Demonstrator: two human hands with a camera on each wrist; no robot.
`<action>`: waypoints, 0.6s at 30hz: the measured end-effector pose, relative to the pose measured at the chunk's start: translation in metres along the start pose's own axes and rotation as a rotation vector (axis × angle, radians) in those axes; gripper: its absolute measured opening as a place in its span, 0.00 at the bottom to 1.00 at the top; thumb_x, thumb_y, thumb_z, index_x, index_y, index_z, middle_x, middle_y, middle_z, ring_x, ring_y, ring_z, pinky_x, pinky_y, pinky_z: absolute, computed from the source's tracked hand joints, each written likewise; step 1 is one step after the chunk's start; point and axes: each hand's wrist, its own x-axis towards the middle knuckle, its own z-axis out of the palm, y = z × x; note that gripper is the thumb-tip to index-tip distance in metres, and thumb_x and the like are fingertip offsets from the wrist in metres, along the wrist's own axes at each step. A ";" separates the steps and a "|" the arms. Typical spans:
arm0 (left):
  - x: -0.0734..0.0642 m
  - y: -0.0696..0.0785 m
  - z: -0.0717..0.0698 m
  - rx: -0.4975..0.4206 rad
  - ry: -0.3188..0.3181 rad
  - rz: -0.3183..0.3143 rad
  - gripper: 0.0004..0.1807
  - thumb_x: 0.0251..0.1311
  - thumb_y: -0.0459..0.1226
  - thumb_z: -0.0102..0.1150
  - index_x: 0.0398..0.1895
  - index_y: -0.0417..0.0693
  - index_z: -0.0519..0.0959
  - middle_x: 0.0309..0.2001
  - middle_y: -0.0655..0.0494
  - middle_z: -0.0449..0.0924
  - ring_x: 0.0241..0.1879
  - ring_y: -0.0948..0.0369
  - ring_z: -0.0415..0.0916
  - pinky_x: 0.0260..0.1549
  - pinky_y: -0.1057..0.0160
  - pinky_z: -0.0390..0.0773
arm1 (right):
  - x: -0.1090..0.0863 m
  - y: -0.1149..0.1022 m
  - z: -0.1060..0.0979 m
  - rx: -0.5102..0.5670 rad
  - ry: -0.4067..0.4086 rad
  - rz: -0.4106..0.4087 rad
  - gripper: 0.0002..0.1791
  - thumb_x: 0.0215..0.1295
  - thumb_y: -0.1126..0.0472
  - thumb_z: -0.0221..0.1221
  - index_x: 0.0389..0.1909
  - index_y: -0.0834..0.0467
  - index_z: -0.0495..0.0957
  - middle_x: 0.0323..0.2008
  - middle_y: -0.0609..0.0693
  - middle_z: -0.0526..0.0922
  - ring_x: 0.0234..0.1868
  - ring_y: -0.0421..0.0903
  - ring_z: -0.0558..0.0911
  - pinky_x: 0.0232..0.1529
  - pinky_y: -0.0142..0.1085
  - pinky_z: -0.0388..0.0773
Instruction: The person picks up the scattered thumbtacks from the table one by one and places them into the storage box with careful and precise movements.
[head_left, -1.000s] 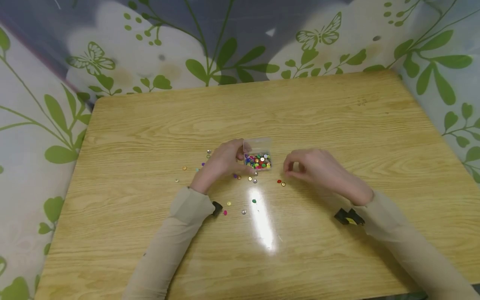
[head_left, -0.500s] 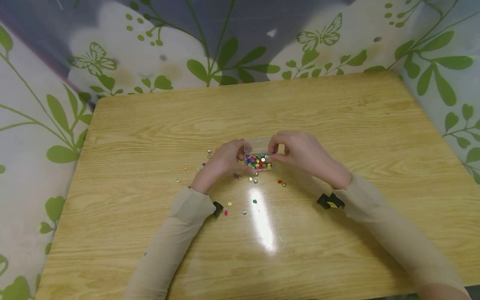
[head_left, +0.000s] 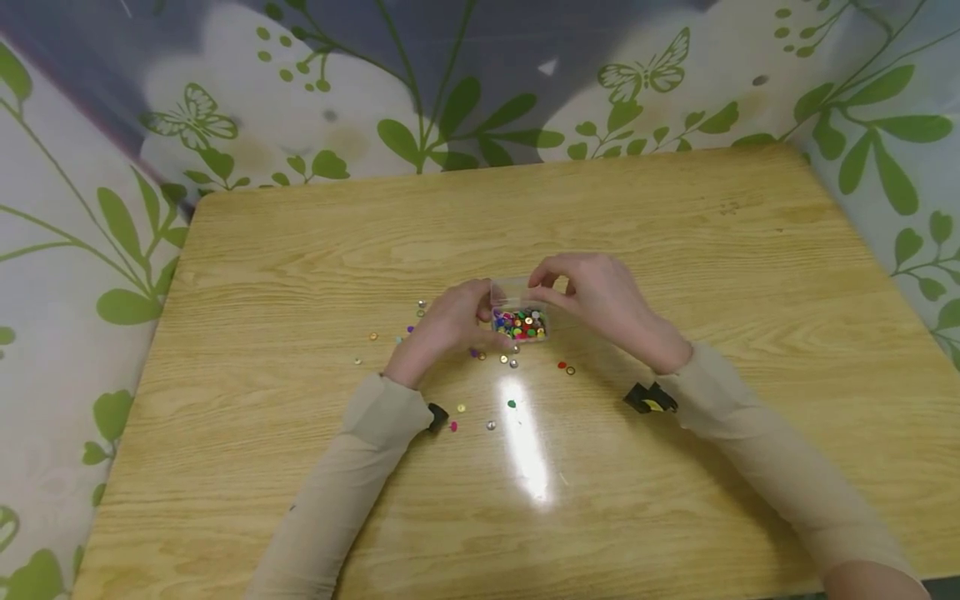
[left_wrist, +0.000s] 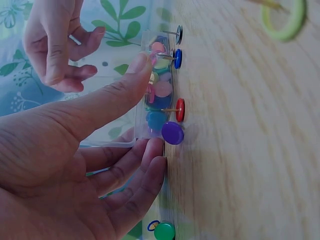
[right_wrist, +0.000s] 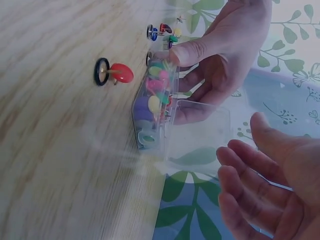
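A small clear plastic box [right_wrist: 155,127] full of colourful thumbtacks [head_left: 525,323] stands on the table with its clear lid [right_wrist: 200,137] raised. My left hand [head_left: 453,321] grips the box at its left, the thumb on the front side and the fingers behind. Above the box, close to the raised lid, is my right hand [head_left: 596,287]; its fingers are loosely bent and apart from the thumb, with nothing between them. In the left wrist view, a purple thumbtack [left_wrist: 173,133] and a red thumbtack [left_wrist: 180,110] lie right beside the box.
Several loose thumbtacks lie on the wooden table [head_left: 675,500], among them a green one [head_left: 512,404], a pink one [head_left: 453,426] and a silver one [head_left: 491,425]. Others lie left of my left hand. A leaf-patterned wall covering [head_left: 300,108] borders the table's far edge.
My right hand, earlier pinched together right of the box, has moved left over the box, then slightly up toward the lid, its fingers now apart. My left hand keeps its hold.
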 end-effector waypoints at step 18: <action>0.001 0.002 0.000 -0.012 -0.005 -0.020 0.36 0.46 0.47 0.81 0.58 0.48 0.76 0.46 0.54 0.79 0.48 0.56 0.75 0.50 0.55 0.77 | -0.043 0.015 -0.010 -0.005 -0.338 -0.102 0.03 0.60 0.59 0.72 0.33 0.48 0.86 0.32 0.37 0.86 0.25 0.31 0.76 0.27 0.31 0.75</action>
